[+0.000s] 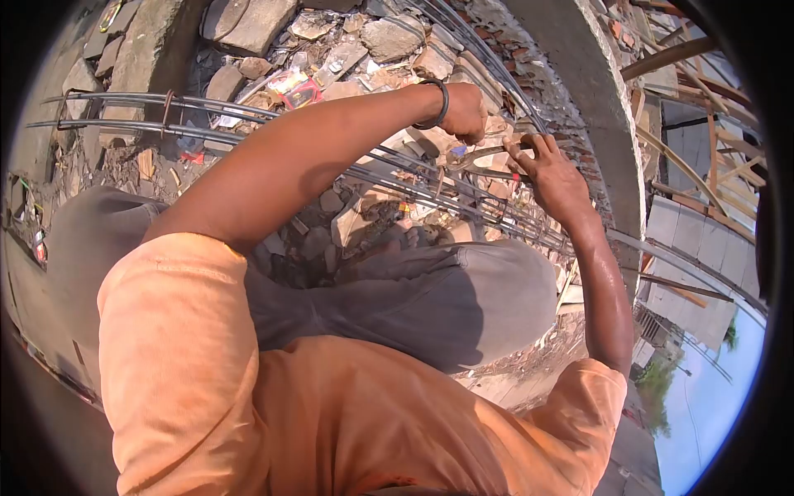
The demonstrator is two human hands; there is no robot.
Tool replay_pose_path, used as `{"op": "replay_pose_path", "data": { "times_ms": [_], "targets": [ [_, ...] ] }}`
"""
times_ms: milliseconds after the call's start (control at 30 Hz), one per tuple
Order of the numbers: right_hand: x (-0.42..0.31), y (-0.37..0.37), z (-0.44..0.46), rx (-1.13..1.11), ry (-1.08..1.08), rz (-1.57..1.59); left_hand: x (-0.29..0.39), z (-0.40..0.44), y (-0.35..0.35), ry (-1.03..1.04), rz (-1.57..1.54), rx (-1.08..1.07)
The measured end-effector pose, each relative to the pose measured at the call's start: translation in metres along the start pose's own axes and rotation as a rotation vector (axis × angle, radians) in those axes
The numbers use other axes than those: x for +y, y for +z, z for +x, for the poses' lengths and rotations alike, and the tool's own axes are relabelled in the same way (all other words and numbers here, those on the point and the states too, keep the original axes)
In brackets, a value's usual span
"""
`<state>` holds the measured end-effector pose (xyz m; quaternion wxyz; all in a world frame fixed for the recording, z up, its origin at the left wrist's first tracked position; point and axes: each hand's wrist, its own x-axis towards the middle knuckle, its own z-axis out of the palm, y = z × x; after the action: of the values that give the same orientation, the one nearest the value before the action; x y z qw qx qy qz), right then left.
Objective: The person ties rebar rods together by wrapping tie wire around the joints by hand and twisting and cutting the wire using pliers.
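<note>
My left hand (465,113), with a dark band at its wrist, is closed in a fist over the rubble side of the steel bars. Whatever its fingers hold, if anything, is hidden. In my right hand (552,175) are the handles of a pair of pincers (473,159), spread somewhat apart. The pincers' jaws point left, at the long reinforcing bars (389,169), close to a tie ring around them. Whether the jaws touch wire there is too small to tell. My left fist is just above the pincers.
A wire stirrup (168,112) circles the bars at the left. Broken concrete (393,37) and litter lie beneath and beyond them. More bars (488,58) run along a rough brick and concrete wall (587,83). My bent knee (504,289) is near the bars.
</note>
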<state>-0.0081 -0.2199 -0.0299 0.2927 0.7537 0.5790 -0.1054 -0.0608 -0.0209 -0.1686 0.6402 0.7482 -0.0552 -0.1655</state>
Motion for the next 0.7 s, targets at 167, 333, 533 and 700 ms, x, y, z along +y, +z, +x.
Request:
{"op": "replay_pose_path", "data": {
  "times_ms": [167,333,533,700],
  "targets": [
    [-0.002,-0.012,0.007,-0.032,-0.010,-0.022,-0.004,0.008,0.003,-0.003,0.062,0.015],
    [-0.001,-0.016,0.014,-0.074,0.019,-0.137,-0.007,0.014,0.008,0.014,0.092,0.025],
    [0.009,-0.034,0.038,-0.608,0.151,0.353,0.006,-0.013,0.030,0.196,0.413,0.302],
    [0.022,-0.041,0.053,-0.977,0.286,0.759,0.017,-0.003,0.117,0.250,0.398,0.497]
  ]
}}
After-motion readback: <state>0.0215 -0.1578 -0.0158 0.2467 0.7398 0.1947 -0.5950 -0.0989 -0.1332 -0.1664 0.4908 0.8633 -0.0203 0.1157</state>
